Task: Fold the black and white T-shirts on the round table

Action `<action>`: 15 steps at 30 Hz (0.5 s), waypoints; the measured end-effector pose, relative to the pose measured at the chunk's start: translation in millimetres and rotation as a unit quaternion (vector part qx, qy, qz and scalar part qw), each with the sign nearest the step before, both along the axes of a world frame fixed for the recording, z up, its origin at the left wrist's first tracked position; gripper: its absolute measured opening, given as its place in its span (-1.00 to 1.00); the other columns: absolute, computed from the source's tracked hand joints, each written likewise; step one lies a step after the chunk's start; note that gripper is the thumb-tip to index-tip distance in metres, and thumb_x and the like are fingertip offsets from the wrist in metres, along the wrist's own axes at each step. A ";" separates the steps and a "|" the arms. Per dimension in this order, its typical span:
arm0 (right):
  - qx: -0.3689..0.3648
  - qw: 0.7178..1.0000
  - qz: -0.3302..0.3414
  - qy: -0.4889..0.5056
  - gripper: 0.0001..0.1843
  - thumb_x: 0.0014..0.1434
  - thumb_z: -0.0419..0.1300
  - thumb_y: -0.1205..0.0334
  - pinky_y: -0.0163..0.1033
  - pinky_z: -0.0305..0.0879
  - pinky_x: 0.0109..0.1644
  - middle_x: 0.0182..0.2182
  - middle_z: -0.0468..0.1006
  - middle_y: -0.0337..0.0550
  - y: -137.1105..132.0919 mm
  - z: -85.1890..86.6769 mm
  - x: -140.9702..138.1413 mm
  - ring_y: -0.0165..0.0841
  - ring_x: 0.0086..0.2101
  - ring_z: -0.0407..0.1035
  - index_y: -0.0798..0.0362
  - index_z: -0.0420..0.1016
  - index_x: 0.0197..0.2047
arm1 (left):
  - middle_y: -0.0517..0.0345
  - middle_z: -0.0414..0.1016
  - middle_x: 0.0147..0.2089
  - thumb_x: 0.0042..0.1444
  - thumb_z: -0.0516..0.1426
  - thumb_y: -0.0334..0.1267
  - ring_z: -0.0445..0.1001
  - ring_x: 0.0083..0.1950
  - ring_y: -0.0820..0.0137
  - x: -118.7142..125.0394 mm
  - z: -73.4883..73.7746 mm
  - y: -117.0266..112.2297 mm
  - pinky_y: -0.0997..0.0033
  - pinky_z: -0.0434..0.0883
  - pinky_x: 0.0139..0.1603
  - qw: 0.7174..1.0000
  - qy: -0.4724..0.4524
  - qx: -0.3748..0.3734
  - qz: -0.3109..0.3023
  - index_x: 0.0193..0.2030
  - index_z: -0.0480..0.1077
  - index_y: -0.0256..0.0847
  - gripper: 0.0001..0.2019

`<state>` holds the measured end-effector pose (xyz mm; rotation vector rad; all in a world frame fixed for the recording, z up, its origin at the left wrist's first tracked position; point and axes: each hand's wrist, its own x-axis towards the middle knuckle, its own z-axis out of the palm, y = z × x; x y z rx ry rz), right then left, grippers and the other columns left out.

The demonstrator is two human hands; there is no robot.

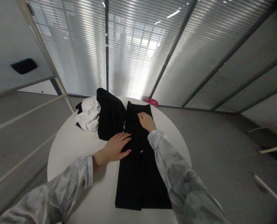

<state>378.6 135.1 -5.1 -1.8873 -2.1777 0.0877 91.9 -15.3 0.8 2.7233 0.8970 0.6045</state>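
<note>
A black garment point(131, 177), which looks like a pair of trousers, lies flat and lengthwise on the white round table point(65, 155). A seam or gap runs down its middle, and a small white mark shows there. My left hand point(116, 146) rests palm down on its left edge, fingers stretched out and thumb apart. Farther up, my right hand point(146, 121) lies on the upper right part of the cloth with its fingers extended. Beyond my left hand sits a bunched black cloth point(110, 115), next to a crumpled white cloth point(89, 115).
Behind the table's far edge a pink-red basket point(152, 102) shows in part. Glass panels with blinds point(133, 56) stand at the back. A pale metal frame point(28, 112) is on the left, and grey floor point(210, 140) surrounds the table.
</note>
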 end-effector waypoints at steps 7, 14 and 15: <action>0.017 0.999 -0.018 0.036 -0.47 0.44 0.09 0.34 -0.15 0.35 0.41 0.40 0.47 -0.07 67.9 24.5 -18.3 -0.21 0.30 0.43 -0.05 0.47 0.41 | -0.13 0.37 0.55 0.42 0.19 0.03 0.36 0.55 0.07 -1.8 -1.4 0.8 -0.08 0.25 0.62 1.000 -0.016 -0.012 -0.005 0.47 0.37 -0.17 -0.43; -0.014 0.997 -0.061 0.036 -0.74 0.38 0.22 0.23 -0.15 0.48 0.19 0.09 0.67 -0.01 96.5 23.3 -14.4 -0.15 0.04 0.59 -0.03 0.72 0.02 | -0.15 0.37 0.54 0.41 0.20 0.02 0.36 0.54 0.06 -3.9 0.1 0.6 -0.06 0.24 0.62 0.999 -0.026 -0.019 -0.011 0.46 0.37 -0.18 -0.42; -0.012 0.997 -0.070 0.036 -0.75 0.37 0.21 0.23 -0.14 0.48 0.18 0.07 0.69 -0.01 96.8 22.8 -13.3 -0.14 0.04 0.59 -0.03 0.73 -0.02 | -0.15 0.37 0.54 0.41 0.20 0.02 0.36 0.55 0.06 -3.5 0.0 0.3 -0.06 0.24 0.62 0.999 -0.025 -0.021 -0.010 0.46 0.37 -0.19 -0.42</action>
